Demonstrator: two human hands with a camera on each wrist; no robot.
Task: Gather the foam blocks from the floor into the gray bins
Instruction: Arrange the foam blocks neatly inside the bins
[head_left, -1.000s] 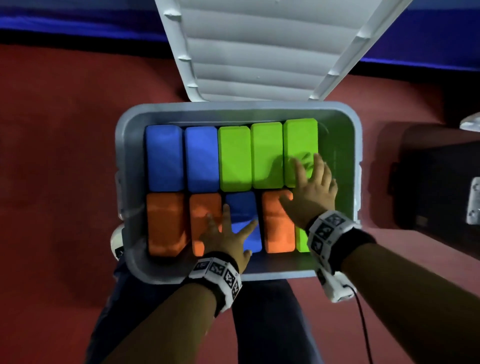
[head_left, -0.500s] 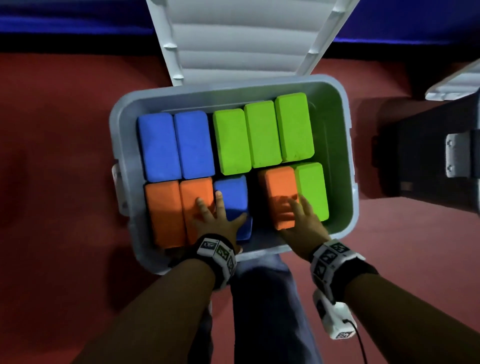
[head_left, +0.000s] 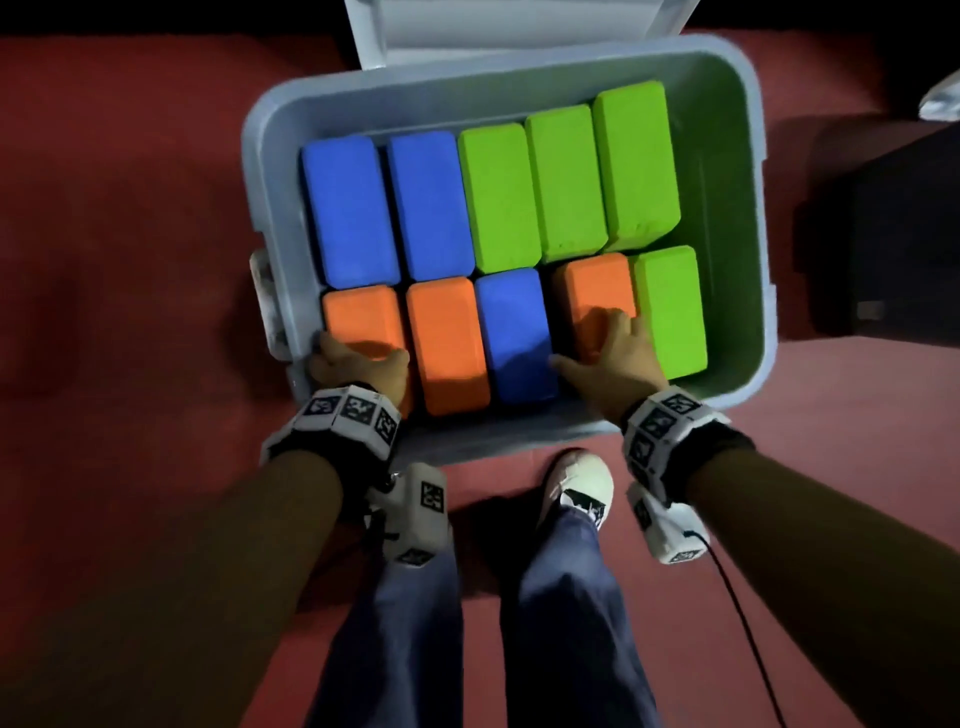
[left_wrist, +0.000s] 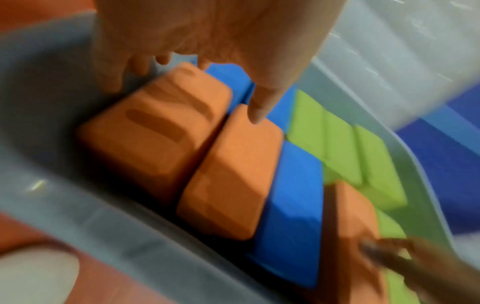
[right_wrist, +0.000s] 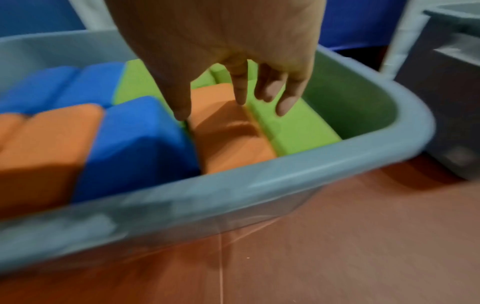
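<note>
While gray bin (head_left: 270, 156) sits on red floor (head_left: 104, 208) — both hands' (head_left: 358, 364) fingers (right_wrist: 240, 90) spread on orange blocks (head_left: 597, 296).

No readable words, brand names or numbers appear anywhere; the only markings are black-and-white square code patterns on the white wrist bands (head_left: 353, 415) and on the white camera units (head_left: 428, 514) beneath them, carrying no legible letters

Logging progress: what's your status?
Both hands open, left hand and right hand on orange blocks. Gray bin packed. Nothing blocking.
</note>
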